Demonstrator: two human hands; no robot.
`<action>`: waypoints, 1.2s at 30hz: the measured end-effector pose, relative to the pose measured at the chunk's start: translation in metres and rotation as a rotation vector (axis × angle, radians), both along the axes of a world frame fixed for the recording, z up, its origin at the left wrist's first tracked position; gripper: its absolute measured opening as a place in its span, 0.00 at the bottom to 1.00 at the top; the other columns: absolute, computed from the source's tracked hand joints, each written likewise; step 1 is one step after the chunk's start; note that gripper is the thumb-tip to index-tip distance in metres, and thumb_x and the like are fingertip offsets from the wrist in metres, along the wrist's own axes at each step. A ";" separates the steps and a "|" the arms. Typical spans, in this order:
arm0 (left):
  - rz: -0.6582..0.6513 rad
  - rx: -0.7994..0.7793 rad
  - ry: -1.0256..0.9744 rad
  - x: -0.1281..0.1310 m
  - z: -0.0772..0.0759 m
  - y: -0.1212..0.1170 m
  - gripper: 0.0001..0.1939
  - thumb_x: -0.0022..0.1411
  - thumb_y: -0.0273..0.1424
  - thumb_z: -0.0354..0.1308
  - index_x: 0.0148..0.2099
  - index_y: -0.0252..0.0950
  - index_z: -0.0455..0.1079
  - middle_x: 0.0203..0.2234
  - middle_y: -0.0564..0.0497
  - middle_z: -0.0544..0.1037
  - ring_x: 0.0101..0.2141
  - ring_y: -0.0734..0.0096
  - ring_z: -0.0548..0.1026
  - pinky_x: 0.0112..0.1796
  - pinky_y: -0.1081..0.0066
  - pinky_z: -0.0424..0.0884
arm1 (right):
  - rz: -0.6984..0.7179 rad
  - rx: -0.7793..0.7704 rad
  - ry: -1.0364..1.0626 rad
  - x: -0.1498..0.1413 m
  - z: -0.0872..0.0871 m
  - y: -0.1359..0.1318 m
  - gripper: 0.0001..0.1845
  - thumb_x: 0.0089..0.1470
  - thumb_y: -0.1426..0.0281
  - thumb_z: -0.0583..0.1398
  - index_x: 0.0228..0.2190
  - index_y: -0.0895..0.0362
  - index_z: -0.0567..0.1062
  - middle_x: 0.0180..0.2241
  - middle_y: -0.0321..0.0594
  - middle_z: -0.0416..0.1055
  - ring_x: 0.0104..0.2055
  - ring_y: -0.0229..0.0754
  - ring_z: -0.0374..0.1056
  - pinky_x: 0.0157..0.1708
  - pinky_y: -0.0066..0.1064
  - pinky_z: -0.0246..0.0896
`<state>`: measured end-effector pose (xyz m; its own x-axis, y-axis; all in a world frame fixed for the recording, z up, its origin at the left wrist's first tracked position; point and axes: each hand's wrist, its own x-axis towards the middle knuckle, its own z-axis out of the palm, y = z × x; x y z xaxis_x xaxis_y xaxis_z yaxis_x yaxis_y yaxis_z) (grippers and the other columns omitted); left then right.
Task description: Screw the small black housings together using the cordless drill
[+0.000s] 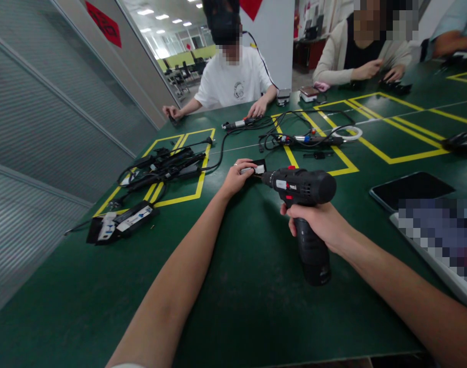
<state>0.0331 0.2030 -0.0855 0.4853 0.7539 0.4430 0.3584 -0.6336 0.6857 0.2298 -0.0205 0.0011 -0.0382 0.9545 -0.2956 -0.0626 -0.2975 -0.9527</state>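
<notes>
My right hand (pixel 320 222) is wrapped round the grip of a black cordless drill (pixel 303 188) with red details, its nose pointing left. The drill's tip meets a small black part with a white label (pixel 257 168) lying on the green table (pixel 233 286). My left hand (pixel 238 176) is closed on that small part and holds it against the table. A ring shows on one finger of that hand.
Black power adapters and cables (pixel 166 166) lie in a yellow-taped box at the left, with more adapters (pixel 120 222) nearer. Tools and cords (pixel 313 139) lie further back. A dark tablet (pixel 412 189) sits at the right. Two people sit across the table.
</notes>
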 end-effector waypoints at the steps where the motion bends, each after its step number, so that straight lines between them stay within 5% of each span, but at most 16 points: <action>1: 0.002 0.000 -0.002 0.000 0.000 0.000 0.12 0.60 0.34 0.53 0.43 0.38 0.75 0.49 0.47 0.70 0.52 0.63 0.67 0.56 0.61 0.61 | 0.000 -0.002 0.002 0.000 0.000 0.000 0.07 0.43 0.70 0.61 0.28 0.60 0.74 0.20 0.38 0.70 0.19 0.37 0.64 0.21 0.30 0.56; 36: 0.024 0.000 0.017 0.000 0.000 0.000 0.13 0.60 0.34 0.53 0.43 0.38 0.74 0.49 0.47 0.70 0.53 0.63 0.67 0.56 0.61 0.61 | 0.012 0.007 0.005 -0.003 0.001 0.000 0.04 0.42 0.73 0.59 0.26 0.58 0.71 0.17 0.36 0.68 0.18 0.37 0.64 0.21 0.30 0.57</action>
